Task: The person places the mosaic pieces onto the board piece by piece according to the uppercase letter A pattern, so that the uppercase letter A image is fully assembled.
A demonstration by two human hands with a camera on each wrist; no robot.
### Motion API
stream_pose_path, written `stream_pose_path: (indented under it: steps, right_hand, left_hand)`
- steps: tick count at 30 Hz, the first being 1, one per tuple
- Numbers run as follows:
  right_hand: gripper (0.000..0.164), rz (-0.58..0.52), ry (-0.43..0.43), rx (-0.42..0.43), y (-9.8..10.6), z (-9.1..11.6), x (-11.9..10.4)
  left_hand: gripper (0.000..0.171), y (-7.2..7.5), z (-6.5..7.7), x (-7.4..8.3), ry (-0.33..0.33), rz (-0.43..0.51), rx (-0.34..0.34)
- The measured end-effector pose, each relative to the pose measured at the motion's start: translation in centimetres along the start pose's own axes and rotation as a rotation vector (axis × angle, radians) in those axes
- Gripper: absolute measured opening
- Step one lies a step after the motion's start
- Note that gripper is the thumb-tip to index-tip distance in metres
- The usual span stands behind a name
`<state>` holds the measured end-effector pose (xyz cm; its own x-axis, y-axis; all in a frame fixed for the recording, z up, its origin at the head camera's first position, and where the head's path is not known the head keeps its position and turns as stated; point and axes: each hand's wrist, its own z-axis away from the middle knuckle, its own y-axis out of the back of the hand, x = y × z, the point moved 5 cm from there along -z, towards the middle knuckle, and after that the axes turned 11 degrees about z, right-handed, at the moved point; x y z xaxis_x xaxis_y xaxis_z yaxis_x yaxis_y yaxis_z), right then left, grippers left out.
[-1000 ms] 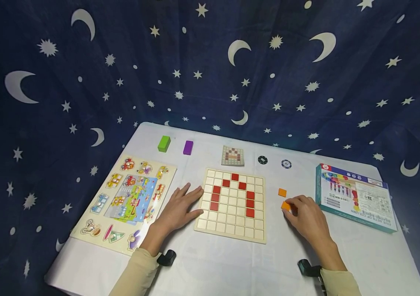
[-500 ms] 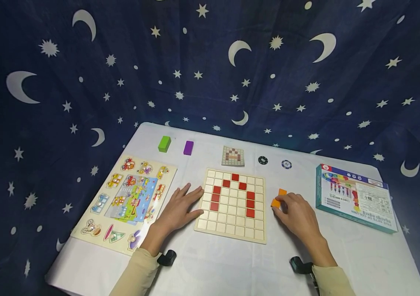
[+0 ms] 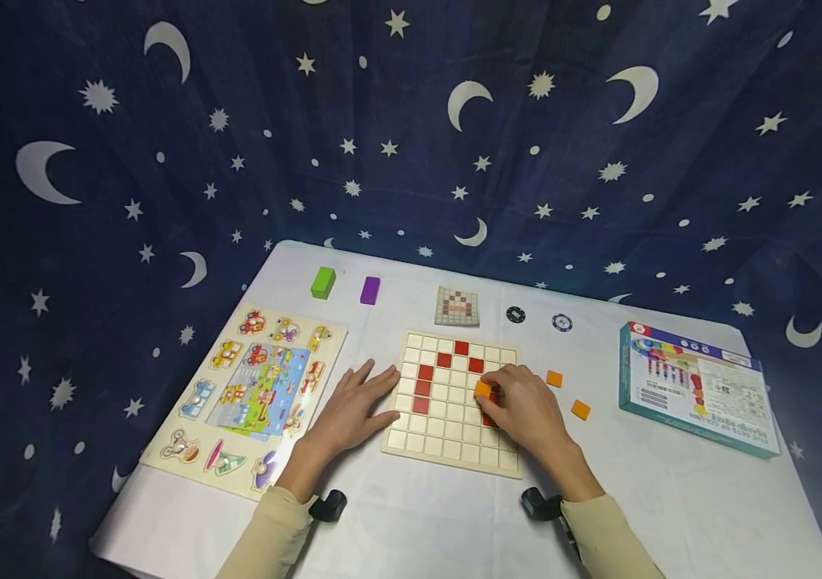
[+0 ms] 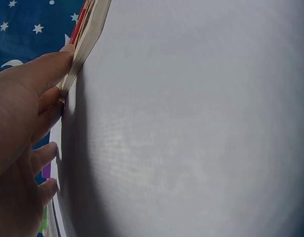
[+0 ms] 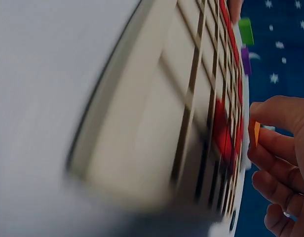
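Note:
A square wooden grid board (image 3: 447,465) lies mid-table, with several red tiles (image 3: 421,387) and many cream ones in its cells. My right hand (image 3: 527,406) is over the board's right side, pinching an orange tile (image 3: 482,388) between thumb and fingers; the right wrist view shows that tile (image 5: 257,133) edge-on. Part of the red column beneath is covered by the hand. At the board's left edge my left hand (image 3: 353,410) rests with fingers spread, thumb and fingertips touching the rim. Two loose orange tiles (image 3: 554,378) lie on the cloth right of the board.
Behind the board lies a pattern card (image 3: 458,306), with a black chip (image 3: 515,314) and a blue-white chip (image 3: 562,322) beside it. A vehicle peg puzzle (image 3: 331,338) is at left. Green (image 3: 323,283) and purple (image 3: 370,290) blocks stand behind; a boxed toy (image 3: 700,390) is at right.
My right hand has moved left from the loose orange tiles to above the board, carrying one orange tile. A loose tile its hand had covered now shows. The left hand has stayed put.

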<state>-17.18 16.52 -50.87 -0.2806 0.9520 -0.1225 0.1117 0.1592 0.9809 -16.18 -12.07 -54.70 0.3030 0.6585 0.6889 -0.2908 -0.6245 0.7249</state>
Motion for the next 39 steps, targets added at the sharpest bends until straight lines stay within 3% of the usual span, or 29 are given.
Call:
stream_pose_path:
  steps: [6, 14, 39]
  right_hand:
    - [0.031, -0.014, 0.063, -0.019, -0.6, -1.3, -2.8]
    - [0.028, -0.012, 0.115, -0.043, -1.9, -2.4, -4.9]
    - [0.032, 0.018, 0.137, -0.052, -2.4, -2.4, -5.2]
  left_hand:
    - [0.070, 0.1, 0.0, 0.0, 0.003, 0.003, -0.012]
    - [0.069, -0.1, -0.1, 0.0, 0.005, -0.010, -0.019]
    - [0.069, -0.1, 0.0, -0.2, -0.013, -0.021, -0.005]
